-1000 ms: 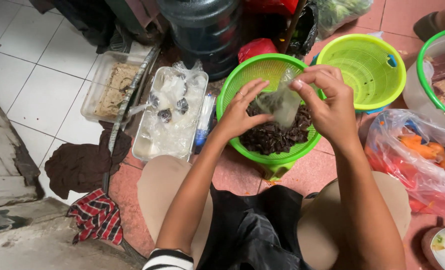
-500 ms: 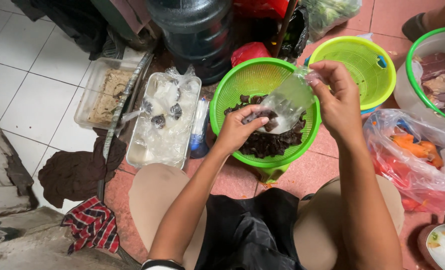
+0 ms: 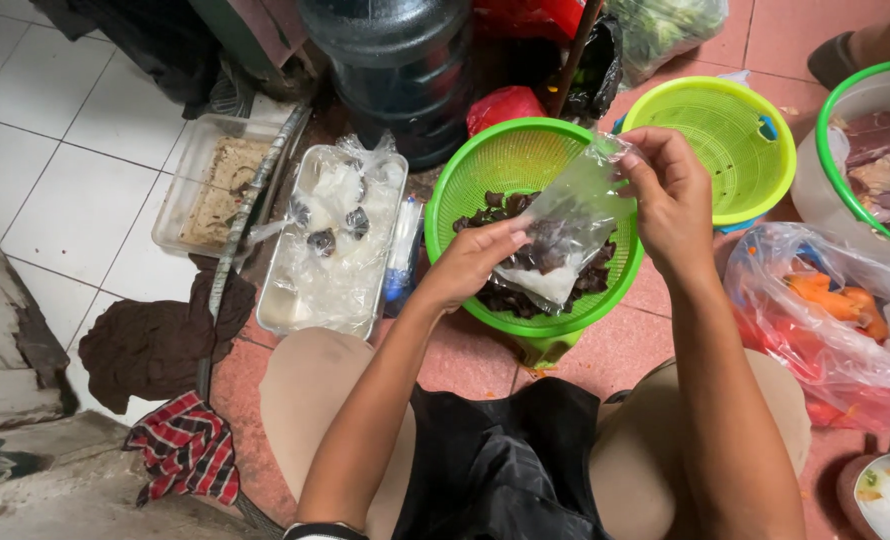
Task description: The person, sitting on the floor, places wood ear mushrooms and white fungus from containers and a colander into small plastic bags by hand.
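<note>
Center of the frame, the right hand (image 3: 670, 205) pinches the top edge of a clear plastic bag (image 3: 560, 235), fingers closed on it. The left hand (image 3: 470, 265) cups the bag's lower side, fingers curled against it. The bag, dark pieces inside, hangs over the green colander (image 3: 485, 160).

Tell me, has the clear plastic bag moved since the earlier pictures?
Yes. The clear plastic bag has opened out and lowered over the green colander: the left hand moved down to its lower side, while the right hand pinches its top corner.
</note>
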